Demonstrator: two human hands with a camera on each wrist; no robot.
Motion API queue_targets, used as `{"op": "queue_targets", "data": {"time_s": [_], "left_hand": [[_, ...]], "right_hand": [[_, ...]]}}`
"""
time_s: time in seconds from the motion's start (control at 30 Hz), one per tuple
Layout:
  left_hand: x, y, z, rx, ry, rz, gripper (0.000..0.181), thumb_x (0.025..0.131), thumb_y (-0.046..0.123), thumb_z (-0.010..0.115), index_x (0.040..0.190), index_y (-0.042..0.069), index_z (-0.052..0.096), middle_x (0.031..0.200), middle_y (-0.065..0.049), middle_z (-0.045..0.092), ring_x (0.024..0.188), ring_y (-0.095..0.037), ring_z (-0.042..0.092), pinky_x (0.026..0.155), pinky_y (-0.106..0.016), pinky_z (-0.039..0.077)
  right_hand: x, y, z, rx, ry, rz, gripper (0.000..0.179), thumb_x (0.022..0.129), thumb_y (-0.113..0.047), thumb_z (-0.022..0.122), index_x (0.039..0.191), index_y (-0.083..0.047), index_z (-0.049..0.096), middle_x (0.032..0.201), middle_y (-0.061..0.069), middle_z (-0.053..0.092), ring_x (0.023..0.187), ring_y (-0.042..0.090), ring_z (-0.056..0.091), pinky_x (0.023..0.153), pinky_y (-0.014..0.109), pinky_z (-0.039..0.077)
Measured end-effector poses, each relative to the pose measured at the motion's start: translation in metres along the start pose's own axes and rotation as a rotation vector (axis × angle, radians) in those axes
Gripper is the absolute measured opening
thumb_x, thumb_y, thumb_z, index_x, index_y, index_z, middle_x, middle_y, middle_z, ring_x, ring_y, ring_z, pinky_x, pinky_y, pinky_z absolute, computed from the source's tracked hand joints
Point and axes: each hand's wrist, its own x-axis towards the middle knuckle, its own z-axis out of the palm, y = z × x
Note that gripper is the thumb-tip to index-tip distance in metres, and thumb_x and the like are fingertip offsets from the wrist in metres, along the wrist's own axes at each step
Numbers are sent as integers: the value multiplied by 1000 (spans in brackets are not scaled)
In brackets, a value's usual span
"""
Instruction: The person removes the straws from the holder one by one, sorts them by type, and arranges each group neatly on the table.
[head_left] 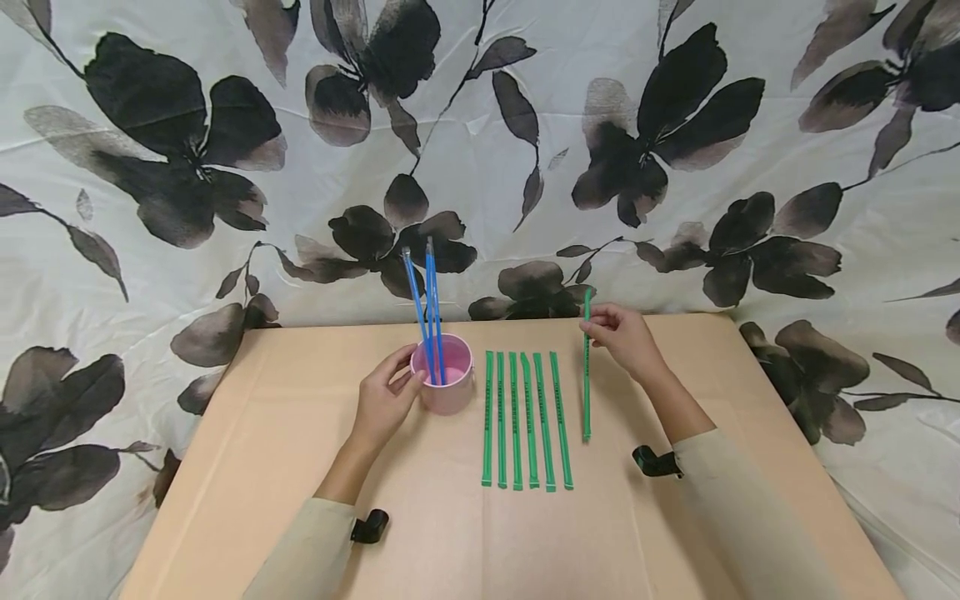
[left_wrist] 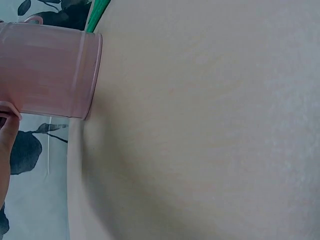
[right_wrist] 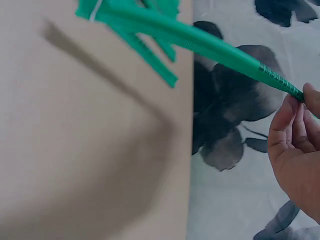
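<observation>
In the head view my left hand grips the left side of a pink cup, fingers at its rim. Several thin blue paintbrushes stand in this cup, tips up, leaning left. The left wrist view has the cup's side with a small loop and part of a finger at it. My right hand pinches a green wrapped straw near its top end, thumb against fingertips. In the right wrist view the straw slants away from the fingers and bears dark print.
Between cup and right hand, several more green wrapped straws lie side by side in a row on the tan tabletop. Behind the table's far edge hangs a white cloth with dark flowers. It also spreads along both sides.
</observation>
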Motion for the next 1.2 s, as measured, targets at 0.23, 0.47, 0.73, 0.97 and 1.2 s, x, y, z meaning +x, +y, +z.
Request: {"op": "queue_targets", "data": {"time_s": [0.23,0.47,0.73,0.97,1.2], "left_hand": [[1,-2,1,27,-1,9,47,94,-7,68,139,-14,55,137,-35,59,129,-51,58,107,-45,55],[1,-4,0,24,3,13,46,94,-1,73,138,-6,59,136,-27,63,128,-43,61,106,-39,58],[0,-4,-1,30,1,28,45,95,3,73,137,-3,61,135,-24,64,128,-41,62,104,-31,58],[0,-4,0,30,-3,19,45,95,4,73,138,-2,61,136,-23,64,129,-39,62,105,-33,58],[-1,-3,1,47,-4,-9,47,96,0,71,141,-6,57,139,-29,60,131,-43,59,107,-40,56]], "right_hand": [[0,18,6,-30,-66,65,35,102,-17,68,126,8,65,109,23,72,80,2,65,79,37,68],[-2,35,18,-46,-61,152,31,100,-15,70,117,10,65,89,6,72,74,16,68,66,26,63],[-5,47,30,-39,-95,224,29,100,-14,69,113,10,62,84,2,68,66,13,63,60,22,59],[-7,59,35,-86,-114,253,30,100,-19,70,113,8,63,85,4,69,68,11,63,62,19,60],[-12,61,37,-139,-132,266,26,100,-18,70,109,5,64,86,8,69,68,11,66,63,21,62]]}}
